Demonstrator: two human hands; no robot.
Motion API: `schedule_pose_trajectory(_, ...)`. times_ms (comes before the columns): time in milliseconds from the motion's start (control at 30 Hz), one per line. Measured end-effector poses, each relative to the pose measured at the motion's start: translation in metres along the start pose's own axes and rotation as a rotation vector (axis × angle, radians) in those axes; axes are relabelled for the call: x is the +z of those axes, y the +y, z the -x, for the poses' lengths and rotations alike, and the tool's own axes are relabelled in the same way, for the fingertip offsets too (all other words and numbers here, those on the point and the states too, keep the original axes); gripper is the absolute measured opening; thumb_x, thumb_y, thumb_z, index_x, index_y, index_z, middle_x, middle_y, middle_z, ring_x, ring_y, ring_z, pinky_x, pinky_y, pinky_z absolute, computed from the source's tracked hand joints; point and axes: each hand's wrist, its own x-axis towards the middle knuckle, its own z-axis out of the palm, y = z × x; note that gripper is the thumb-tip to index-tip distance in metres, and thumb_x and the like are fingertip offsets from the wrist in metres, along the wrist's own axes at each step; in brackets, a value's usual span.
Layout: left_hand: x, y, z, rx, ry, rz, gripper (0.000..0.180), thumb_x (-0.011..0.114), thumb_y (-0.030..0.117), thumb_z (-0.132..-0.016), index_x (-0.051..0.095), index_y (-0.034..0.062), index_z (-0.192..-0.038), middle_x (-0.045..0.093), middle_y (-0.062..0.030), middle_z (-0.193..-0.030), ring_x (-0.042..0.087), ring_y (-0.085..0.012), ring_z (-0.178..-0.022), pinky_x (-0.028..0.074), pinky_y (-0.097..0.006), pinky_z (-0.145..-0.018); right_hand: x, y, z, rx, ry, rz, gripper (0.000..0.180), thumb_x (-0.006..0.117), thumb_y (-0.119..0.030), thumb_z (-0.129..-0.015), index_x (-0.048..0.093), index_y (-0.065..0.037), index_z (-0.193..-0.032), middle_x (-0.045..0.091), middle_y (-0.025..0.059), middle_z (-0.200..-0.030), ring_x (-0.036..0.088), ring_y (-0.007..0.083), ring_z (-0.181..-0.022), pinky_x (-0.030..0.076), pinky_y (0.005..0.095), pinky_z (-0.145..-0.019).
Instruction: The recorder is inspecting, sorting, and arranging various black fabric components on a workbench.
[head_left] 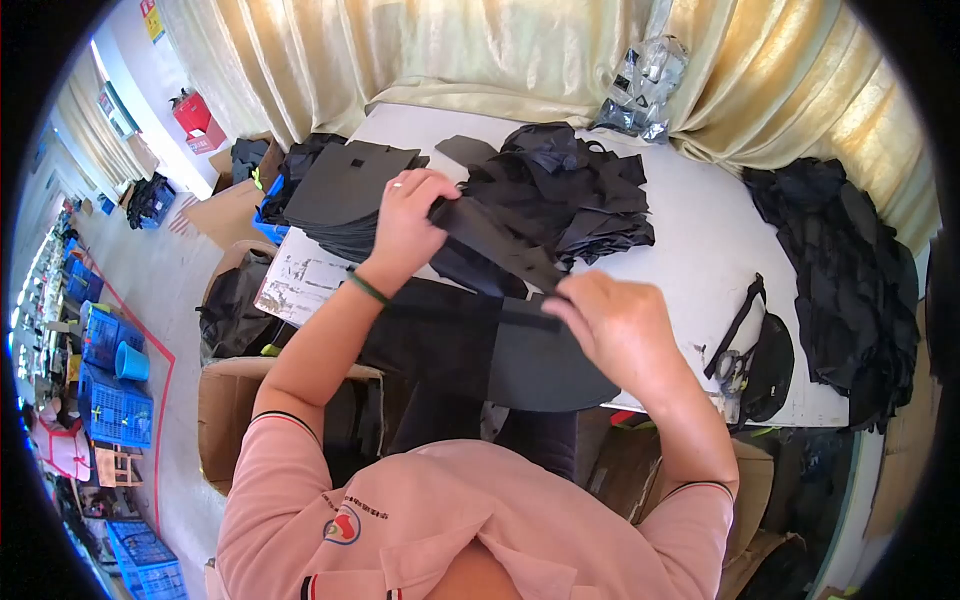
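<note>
A black fabric piece (pixel 508 248) is stretched at a slant between my two hands, above the near edge of the table. My left hand (pixel 408 222), with a ring and a dark wristband, is closed on its upper left end. My right hand (pixel 622 325) grips the lower right end, its fingertips partly hidden. Beneath lies a flat dark panel (pixel 552 365) with a rounded edge, overhanging the table edge toward my lap. A stack of stiff dark panels (pixel 345 190) stands beyond my left hand. Behind the stretched piece is a heap of black fabric pieces (pixel 575 190).
A black pouch with a strap (pixel 768 370) lies at the right of the white table (pixel 690 245). More black fabric (pixel 835 275) is piled at the far right. Clear plastic bags (pixel 645 85) rest by the curtain. Cardboard boxes (pixel 225 400) and blue crates (pixel 120 410) stand left.
</note>
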Motion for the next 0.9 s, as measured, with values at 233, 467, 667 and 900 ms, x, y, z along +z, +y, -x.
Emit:
schedule_pose_trajectory(233, -0.068, -0.052, 0.095, -0.177, -0.308, -0.054, 0.04, 0.063, -0.011, -0.053, 0.064, 0.006, -0.09, 0.066, -0.008, -0.098, 0.061, -0.0312, -0.1, 0.046, -0.04, -0.088, 0.011, -0.017, 0.06, 0.088, -0.425, -0.704, 0.022, 0.071, -0.023, -0.085, 0.057, -0.007, -0.086, 0.061, 0.0105, -0.074, 0.062, 0.0343, -0.067, 0.048, 0.0408, -0.056)
schedule_pose_trajectory(467, -0.155, -0.077, 0.136, -0.625, -0.735, 0.172, 0.013, 0.068, -0.002, -0.074, 0.067, -0.0005, -0.087, 0.068, -0.0081, -0.088, 0.063, -0.021, -0.083, 0.049, -0.032, -0.078, -0.01, 0.011, 0.086, 0.259, -0.845, -1.203, 0.023, 0.076, -0.02, -0.085, 0.061, -0.003, -0.088, 0.058, 0.0099, -0.068, 0.05, 0.0142, -0.055, 0.038, 0.0295, -0.051)
schedule_pose_trajectory(667, -0.163, -0.099, 0.124, -0.755, -1.176, 0.122, 0.026, 0.075, 0.02, -0.081, 0.063, -0.0032, -0.08, 0.055, -0.0077, -0.062, 0.05, -0.0146, -0.063, 0.043, -0.033, -0.062, 0.027, 0.053, 0.095, 0.662, -0.725, -0.953, 0.019, 0.075, -0.011, -0.082, 0.059, 0.0, -0.082, 0.051, -0.0035, -0.067, 0.044, 0.0031, -0.067, 0.038, 0.0247, -0.057)
schedule_pose_trajectory(900, -0.081, -0.13, 0.122, -0.676, -1.212, 0.119, 0.041, 0.077, 0.032, -0.079, 0.057, -0.0043, -0.075, 0.047, -0.0133, -0.058, 0.043, -0.0189, -0.059, 0.039, -0.038, -0.06, 0.106, 0.11, 0.114, 0.583, -0.523, -0.388, 0.02, 0.076, -0.014, -0.079, 0.066, 0.0, -0.089, 0.065, 0.0109, -0.073, 0.064, 0.0253, -0.071, 0.049, 0.0364, -0.067)
